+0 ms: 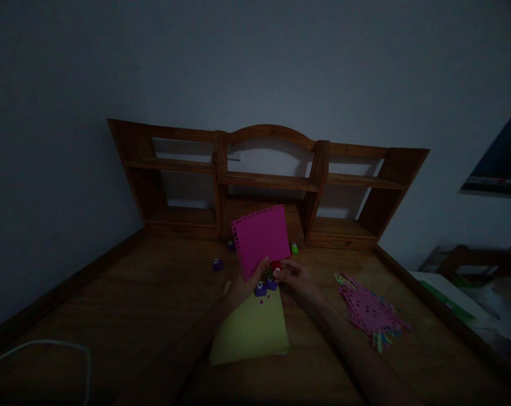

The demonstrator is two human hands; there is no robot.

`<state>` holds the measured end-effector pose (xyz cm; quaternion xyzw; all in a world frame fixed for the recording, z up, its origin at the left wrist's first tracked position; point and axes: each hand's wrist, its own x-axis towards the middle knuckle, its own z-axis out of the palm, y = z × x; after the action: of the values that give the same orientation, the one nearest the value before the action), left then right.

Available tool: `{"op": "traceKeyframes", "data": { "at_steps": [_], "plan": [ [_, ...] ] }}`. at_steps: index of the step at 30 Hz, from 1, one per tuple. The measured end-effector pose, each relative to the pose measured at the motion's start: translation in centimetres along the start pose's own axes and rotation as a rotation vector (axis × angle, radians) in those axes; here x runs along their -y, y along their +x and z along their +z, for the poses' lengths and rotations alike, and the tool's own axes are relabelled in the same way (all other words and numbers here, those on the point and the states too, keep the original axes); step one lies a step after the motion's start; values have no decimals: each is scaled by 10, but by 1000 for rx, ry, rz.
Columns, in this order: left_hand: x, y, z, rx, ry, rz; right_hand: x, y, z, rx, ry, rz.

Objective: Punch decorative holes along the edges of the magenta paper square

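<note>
Two bare hands are at work mid-frame on a pretty dim desk [124,304], so bear with me on details. Nearest stuff first: a pale cable [88,366] loops in at the lower left corner, then there's yellow paper [255,332] lying lower centre, kinda between the forearms. Off to the lower right is a messy heap of strips [371,310], mostly pink and full of holes, with some green and blue poking out.

At the top end of the yellow paper sit two purple punches [260,289], side by side, with a few pink bits [261,301] just below. Left hand [245,286] has the pink sheet [261,237] pinched by its lower edge, thumb on top, sheet tilted up dead centre. Cutouts run along its top and left edges. Right hand [296,276] has its fingers closed around a red punch [276,265] right at the sheet's lower edge; can't tell if the paper's actually in the slot.

Further back: another purple punch [217,264] left of the sheet, and a green punch [294,248] just right of it. Behind everything, a wooden shelf [272,181] spans mid-frame, against a plain wall [255,67].
</note>
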<state>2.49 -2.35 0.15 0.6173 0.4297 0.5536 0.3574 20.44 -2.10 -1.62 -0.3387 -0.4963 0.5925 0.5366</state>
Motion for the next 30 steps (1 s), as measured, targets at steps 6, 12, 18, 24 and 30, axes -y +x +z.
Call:
{"op": "traceKeyframes", "data": {
  "at_steps": [6, 12, 18, 24, 30],
  "plan": [
    [3, 1, 3, -5, -31, 23, 2, -1, 3, -4, 28, 5],
    [-6, -2, 2, 16, -39, -41, 3, -2, 5, -45, 45, 18],
    [-10, -3, 1, 29, -43, -32, 2, -2, 5, -60, 44, 8],
    [-4, -2, 2, 28, -48, -26, 6, -4, 8, -83, 67, 28],
    [-5, -3, 1, 22, -36, -40, 4, -3, 6, -68, 68, 21]
  ]
}}
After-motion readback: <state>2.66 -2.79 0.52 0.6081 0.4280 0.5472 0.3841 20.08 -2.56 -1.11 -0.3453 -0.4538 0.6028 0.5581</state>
